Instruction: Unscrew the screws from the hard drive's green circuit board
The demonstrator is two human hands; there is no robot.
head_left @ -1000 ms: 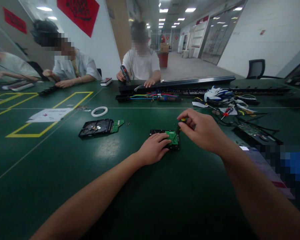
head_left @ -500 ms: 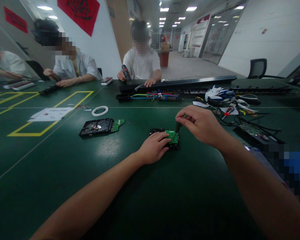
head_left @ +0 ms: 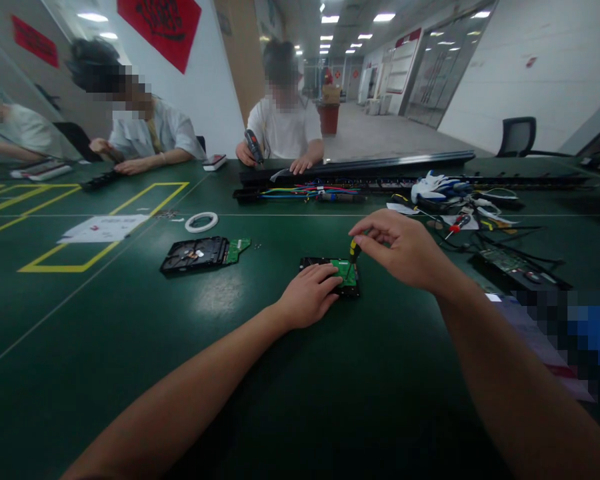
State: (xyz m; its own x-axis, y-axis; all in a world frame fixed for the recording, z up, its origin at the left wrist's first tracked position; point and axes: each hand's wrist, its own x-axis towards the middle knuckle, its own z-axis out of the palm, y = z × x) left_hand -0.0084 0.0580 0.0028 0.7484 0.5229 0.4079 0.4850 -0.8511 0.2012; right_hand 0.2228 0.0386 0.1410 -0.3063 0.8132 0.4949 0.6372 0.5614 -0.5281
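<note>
A hard drive [head_left: 351, 291] lies on the green table in front of me, its green circuit board [head_left: 346, 270] facing up. My left hand [head_left: 311, 297] is closed over its left part, fingers across the top and thumb along the near edge, hiding much of it. Above the drive's right side, my right hand [head_left: 400, 245] pinches a screwdriver [head_left: 354, 252] with a yellow and black handle. The shaft points down to the circuit board; whether its tip sits in a screw is too small to tell.
Left of me lie another hard drive [head_left: 195, 255] with a green board, a white ring [head_left: 201, 222] and paper [head_left: 103, 229]. To the right are gloves [head_left: 437, 187], cables and another board-bearing device [head_left: 523, 267]. Across the table, a person holds a power screwdriver [head_left: 253, 145] beside long black rails.
The screwdriver's handle has turned in my right hand's fingers, now showing yellow, and the right fingers have shifted their pinch. My left hand stays on the hard drive.
</note>
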